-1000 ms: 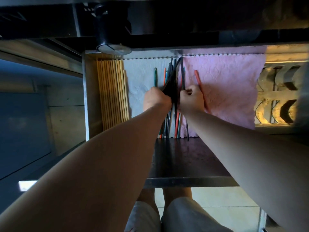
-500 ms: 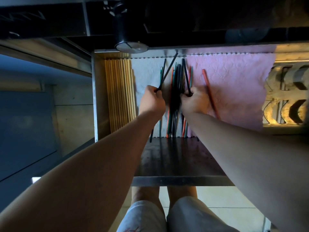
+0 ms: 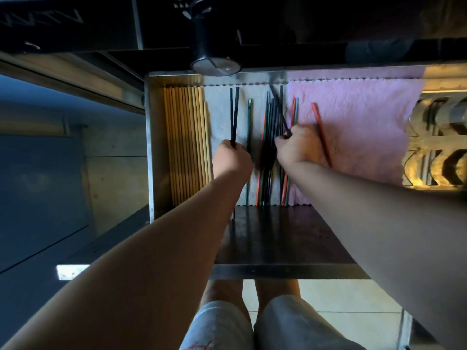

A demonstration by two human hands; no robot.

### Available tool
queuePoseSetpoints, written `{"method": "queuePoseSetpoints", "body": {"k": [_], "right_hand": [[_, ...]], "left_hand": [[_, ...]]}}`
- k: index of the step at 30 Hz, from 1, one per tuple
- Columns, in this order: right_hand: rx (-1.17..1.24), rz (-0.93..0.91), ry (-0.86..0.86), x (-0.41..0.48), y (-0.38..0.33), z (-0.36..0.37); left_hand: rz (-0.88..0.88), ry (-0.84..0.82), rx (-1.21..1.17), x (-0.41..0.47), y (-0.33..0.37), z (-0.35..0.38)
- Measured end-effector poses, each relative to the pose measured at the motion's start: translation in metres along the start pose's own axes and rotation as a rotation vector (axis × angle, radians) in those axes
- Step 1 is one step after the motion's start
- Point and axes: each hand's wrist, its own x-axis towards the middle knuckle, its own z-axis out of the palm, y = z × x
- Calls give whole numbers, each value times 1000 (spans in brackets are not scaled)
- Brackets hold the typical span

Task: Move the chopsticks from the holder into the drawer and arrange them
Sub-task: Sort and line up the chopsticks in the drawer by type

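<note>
Beside the bamboo row, left hand [image 3: 232, 160] grips a black pair [image 3: 234, 117] (bare liner around); right hand [image 3: 297, 147] pinches another.

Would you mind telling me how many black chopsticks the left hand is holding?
2: the black chopsticks sit side by side in the left hand, over the white cloth, beside the bamboo row. More lie in the middle pile.

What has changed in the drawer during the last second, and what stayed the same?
The left hand pulled two black chopsticks out of the mixed bundle and moved them left, toward the bamboo chopsticks. The right hand keeps its grip on the bundle. The lone red chopstick stayed put.
</note>
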Motion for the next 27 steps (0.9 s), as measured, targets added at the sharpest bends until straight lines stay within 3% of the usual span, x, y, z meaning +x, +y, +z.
{"method": "queuePoseSetpoints", "body": {"k": [4,9,13,20,24,27], "right_hand": [[102,81,-20,1,-7,-11],[244,22,-31,-10,-3,-24],[328,-17,-95,-27,-1,-28],[531,70,-281,-39,-28,11],[530,124,-377,-40,-47,23],[463,145,-422,-38,-56,36]], "left_hand": [[-52,-38,36,-1,8,3],[-33,-86,55,-7,18,7],[1,-175,-59,-11,12,1],[-121,-192,-307,-7,-2,-33],[-157,-166,-253,8,-20,-48],[-93,-120,-87,17,-32,-56]]}}
